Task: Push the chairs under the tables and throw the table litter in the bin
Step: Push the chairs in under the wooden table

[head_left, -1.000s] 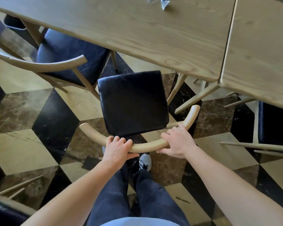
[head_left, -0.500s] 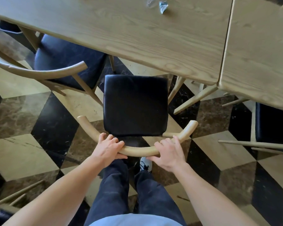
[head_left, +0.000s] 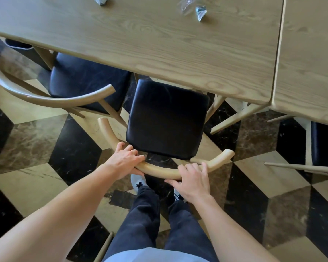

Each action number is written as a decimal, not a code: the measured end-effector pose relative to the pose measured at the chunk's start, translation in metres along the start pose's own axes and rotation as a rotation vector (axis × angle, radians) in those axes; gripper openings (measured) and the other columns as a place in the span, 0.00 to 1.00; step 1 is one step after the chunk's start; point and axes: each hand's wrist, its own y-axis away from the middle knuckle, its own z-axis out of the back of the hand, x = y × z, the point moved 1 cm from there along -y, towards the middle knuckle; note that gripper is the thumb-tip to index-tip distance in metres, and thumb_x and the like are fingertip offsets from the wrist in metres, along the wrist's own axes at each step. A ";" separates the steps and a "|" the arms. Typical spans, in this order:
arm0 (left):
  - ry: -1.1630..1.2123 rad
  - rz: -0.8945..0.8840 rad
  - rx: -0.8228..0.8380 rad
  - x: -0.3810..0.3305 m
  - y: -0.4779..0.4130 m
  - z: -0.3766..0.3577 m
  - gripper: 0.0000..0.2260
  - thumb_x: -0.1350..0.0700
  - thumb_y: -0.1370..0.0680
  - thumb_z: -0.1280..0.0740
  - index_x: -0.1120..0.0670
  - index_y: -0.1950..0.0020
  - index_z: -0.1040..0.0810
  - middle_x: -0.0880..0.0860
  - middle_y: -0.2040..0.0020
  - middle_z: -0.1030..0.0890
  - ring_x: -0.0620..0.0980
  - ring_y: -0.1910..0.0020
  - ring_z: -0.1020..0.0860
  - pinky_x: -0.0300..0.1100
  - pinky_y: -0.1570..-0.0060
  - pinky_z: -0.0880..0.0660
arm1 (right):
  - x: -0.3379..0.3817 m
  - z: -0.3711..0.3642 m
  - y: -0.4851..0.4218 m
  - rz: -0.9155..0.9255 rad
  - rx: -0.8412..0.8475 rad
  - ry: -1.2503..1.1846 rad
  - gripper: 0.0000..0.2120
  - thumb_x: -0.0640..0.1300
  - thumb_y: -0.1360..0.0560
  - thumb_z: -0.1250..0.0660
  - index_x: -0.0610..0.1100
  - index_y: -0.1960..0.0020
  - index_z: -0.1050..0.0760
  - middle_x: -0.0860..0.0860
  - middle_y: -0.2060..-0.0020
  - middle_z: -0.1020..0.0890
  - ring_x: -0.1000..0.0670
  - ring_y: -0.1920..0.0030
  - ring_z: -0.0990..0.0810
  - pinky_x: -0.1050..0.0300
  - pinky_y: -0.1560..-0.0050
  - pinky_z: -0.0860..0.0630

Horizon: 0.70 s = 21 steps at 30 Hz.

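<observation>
Both your hands, left hand (head_left: 125, 160) and right hand (head_left: 192, 180), grasp the chair (head_left: 167, 120) by its curved backrest; seat front sits under the table (head_left: 159, 40) edge, litter (head_left: 200, 11) on top.

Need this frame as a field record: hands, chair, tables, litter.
left hand: grips the rail, left part
right hand: grips the rail, right part
chair: black seat, front edge at the table's near edge, most of the seat outside
table: wooden, abuts second table on the right
litter: crumpled wrappers on the table's far side, untouched
next chair: to the left, seat partly under the table
bin: not in view
</observation>
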 end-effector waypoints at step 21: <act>-0.061 -0.079 -0.091 0.004 -0.006 -0.006 0.25 0.30 0.26 0.42 0.45 0.38 0.26 0.48 0.47 0.22 0.55 0.43 0.29 0.61 0.33 0.42 | -0.001 0.010 -0.002 -0.023 0.015 -0.021 0.26 0.74 0.26 0.46 0.54 0.47 0.24 0.53 0.48 0.18 0.48 0.43 0.24 0.36 0.28 0.47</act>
